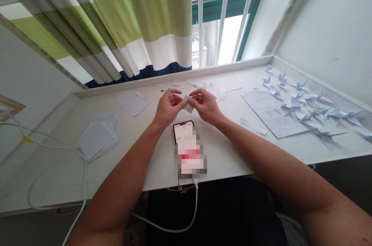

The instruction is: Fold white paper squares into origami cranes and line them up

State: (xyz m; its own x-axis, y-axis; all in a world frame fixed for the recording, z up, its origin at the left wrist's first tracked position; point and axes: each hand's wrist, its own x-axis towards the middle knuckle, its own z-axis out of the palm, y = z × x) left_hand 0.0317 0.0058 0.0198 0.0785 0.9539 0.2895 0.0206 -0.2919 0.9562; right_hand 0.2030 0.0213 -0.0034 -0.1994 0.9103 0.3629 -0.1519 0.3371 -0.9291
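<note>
A small folded piece of white paper (pixel 188 107) is held up between my two hands, above the far end of a phone. My left hand (pixel 171 107) pinches its left side between thumb and fingers. On the opposite side, my right hand (pixel 205 105) grips it with the thumb pressed on its face. Creases run across the paper, which looks roughly diamond-shaped. Just below the hands lies the phone (pixel 188 149), its lit screen partly blurred out and a white cable plugged into its near end.
Several folded paper cranes (pixel 308 110) stand at the right, some on a written sheet (pixel 261 110). Loose paper sheets (pixel 99 137) are stacked at left, with more paper (pixel 133 102) behind. Paper strips (pixel 252 125) lie about. A white cable (pixel 86 176) hangs over the left front edge.
</note>
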